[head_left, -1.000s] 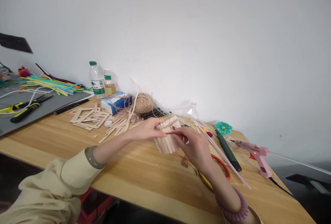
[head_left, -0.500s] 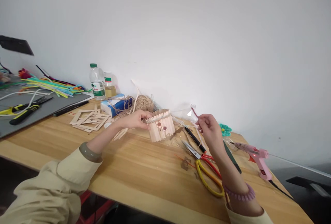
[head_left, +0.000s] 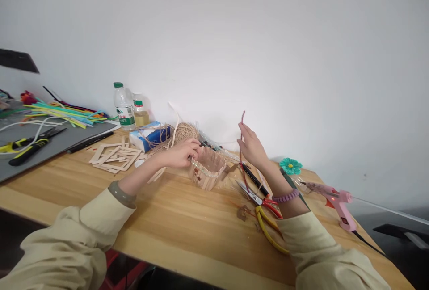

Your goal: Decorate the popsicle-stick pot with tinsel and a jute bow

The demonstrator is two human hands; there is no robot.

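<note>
My left hand pinches the craft-stick basket, likely for steadiness, and my right hand grips a red pipe cleaner.

Stick cup: pale wooden craft sticks with rounded tips, set side by side in a ring; scalloped rim. Sparkly silvery trim along the upper edge, small reddish-brown dots on the outer side. Held at the rim's left side, tilted so the open mouth and inner wall show. Sits at or just above the table; contact unclear.

Pipe cleaner: thin, fuzzy, dark red, one long strand. Well right of the cup, raised and nearly upright, slightly bowed, tip leaning right. Lower end overlaps the scissor blades in view; touch unclear.
</note>
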